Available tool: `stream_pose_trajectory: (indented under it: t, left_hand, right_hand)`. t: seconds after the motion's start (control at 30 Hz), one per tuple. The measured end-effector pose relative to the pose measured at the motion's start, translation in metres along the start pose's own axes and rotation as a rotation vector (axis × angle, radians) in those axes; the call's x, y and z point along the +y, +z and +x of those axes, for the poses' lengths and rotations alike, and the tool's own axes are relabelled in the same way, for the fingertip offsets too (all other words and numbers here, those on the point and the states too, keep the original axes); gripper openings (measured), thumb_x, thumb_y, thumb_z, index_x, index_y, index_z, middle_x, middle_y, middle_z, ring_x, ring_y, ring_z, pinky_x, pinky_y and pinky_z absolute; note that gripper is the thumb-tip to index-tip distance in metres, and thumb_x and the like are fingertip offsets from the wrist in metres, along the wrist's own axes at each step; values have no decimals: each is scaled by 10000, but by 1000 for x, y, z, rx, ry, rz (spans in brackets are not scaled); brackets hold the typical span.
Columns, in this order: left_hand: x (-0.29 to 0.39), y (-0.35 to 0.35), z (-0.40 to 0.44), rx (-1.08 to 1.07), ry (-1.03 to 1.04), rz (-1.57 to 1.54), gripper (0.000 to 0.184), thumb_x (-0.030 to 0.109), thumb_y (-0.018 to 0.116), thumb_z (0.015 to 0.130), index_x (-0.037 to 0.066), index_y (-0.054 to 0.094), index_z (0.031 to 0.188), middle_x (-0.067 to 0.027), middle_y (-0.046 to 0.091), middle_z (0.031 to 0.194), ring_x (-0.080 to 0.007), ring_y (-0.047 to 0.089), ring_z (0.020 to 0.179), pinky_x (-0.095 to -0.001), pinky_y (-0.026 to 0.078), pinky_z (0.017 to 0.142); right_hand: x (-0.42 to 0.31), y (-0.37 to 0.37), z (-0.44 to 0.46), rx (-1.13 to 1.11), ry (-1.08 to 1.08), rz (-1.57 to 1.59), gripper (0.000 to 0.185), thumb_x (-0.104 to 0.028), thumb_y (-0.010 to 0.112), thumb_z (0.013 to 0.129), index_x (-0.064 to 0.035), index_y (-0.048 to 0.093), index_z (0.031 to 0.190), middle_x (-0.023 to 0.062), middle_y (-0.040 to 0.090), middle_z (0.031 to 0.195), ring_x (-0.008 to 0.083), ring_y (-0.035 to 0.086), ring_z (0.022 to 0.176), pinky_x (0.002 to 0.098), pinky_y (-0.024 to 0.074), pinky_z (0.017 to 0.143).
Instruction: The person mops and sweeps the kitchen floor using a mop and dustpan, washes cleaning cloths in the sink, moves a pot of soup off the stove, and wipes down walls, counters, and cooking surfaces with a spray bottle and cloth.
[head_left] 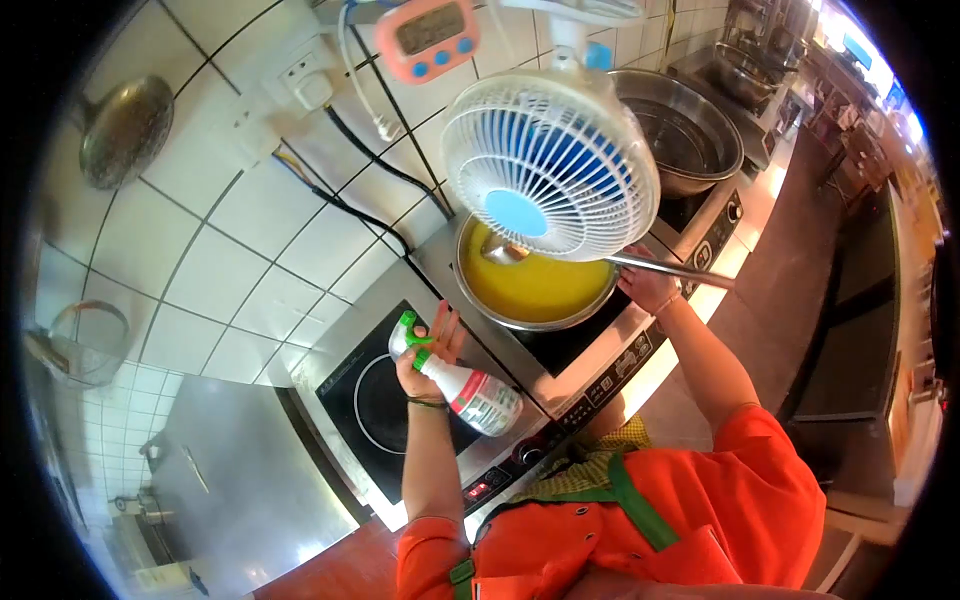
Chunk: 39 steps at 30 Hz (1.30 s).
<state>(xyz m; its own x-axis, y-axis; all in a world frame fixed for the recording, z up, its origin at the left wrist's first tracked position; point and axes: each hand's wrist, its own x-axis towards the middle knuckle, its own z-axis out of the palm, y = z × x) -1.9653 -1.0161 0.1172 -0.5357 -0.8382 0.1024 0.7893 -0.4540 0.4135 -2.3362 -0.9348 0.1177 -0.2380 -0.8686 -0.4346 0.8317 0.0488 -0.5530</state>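
Note:
My left hand (428, 352) is closed around a white spray bottle (485, 400) with a green trigger head, tilted above the left induction cooktop (372, 400). Some of its fingers stretch out beyond the bottle's neck. At the right rim of a metal pot (540, 325) of yellow liquid, my right hand (650, 284) grips the long metal handle of a ladle (505, 251). The ladle's bowl rests in the liquid. A white fan hides the middle of its handle and part of the pot.
The white fan (550, 165) hangs low over the pot. A pink timer (428, 38) and a plugged socket (306, 80) are on the tiled wall. A large metal pan (680, 180) stands farther right. A steel counter (235, 470) lies at left.

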Motion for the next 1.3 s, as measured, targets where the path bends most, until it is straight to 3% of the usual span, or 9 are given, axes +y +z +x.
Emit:
stream_pose_trajectory:
  t: [0.13, 0.27, 0.5, 0.77, 0.97, 1.0, 1.07, 1.2, 1.3]
  left_hand:
    - [-33, 0, 7, 86, 155, 1, 288, 254, 598, 682, 139, 537, 939, -144, 334, 1308, -336, 335, 1182, -478, 303, 950]
    - [-7, -1, -20, 382, 343, 197, 316, 127, 596, 715, 118, 501, 1016, -86, 510, 1082, -246, 523, 947, -427, 422, 825]
    - [77, 61, -49, 693, 813, 1020, 425, 81, 624, 734, 5, 452, 1115, -83, 514, 993, -172, 536, 877, -294, 436, 795]
    - [108, 22, -77, 1009, 950, 1289, 457, 110, 643, 737, 4, 452, 1138, -50, 526, 985, -128, 505, 882, -267, 410, 782]
    - [108, -16, -100, 1136, 881, 1215, 672, 76, 683, 682, 13, 302, 1233, -103, 461, 1101, -199, 461, 990, -310, 426, 809]
    - [101, -7, -101, 1102, 844, 1225, 753, 73, 679, 688, 17, 206, 1272, -137, 398, 1168, -226, 436, 1024, -333, 412, 839]
    - [82, 8, -108, 952, 810, 1243, 737, 34, 630, 727, -1, 150, 1286, -167, 356, 1211, -254, 406, 1078, -343, 359, 908]
    - [-3, 4, -133, 1294, 806, 935, 145, 121, 531, 807, 20, 504, 907, -69, 538, 825, -104, 496, 730, -241, 424, 632]
    - [-53, 52, -55, 924, 390, 834, 304, 203, 506, 836, 22, 481, 1079, -88, 543, 966, -162, 521, 842, -293, 435, 698]
  right_hand:
    - [0, -45, 59, -486, -93, -99, 281, -315, 430, 863, -99, 491, 1033, 16, 526, 986, 168, 486, 867, 325, 404, 778]
    - [-2, -22, 46, -234, 46, 99, 319, -305, 421, 859, -61, 477, 1058, 46, 519, 978, 181, 476, 877, 338, 400, 819]
    - [-14, -57, 82, -647, 150, 76, 435, -327, 340, 879, -105, 340, 1253, 51, 356, 1309, 197, 327, 1190, 372, 246, 994]
    - [-18, -35, 67, -380, 70, -38, 384, -273, 411, 869, -88, 395, 1205, 64, 445, 1188, 198, 414, 1030, 322, 350, 866]
    - [-25, -38, 74, -412, 378, 680, 414, -281, 445, 840, -78, 415, 1200, 58, 423, 1248, 193, 377, 1124, 343, 312, 939]
    - [-22, -18, 62, -510, 106, 130, 411, -285, 452, 836, -76, 436, 1189, 59, 436, 1242, 197, 381, 1127, 350, 306, 946]
    - [-25, -19, 68, -566, 112, 82, 378, -283, 470, 828, -69, 493, 1140, 58, 502, 1169, 202, 418, 1098, 356, 306, 950]
    - [-16, -26, 87, -688, 11, 128, 338, -211, 496, 826, -19, 503, 1105, 108, 553, 1082, 205, 528, 973, 347, 398, 856]
    - [-20, -28, 94, -795, 88, 169, 341, -139, 490, 832, 6, 465, 1140, 123, 574, 1034, 181, 569, 909, 309, 457, 761]
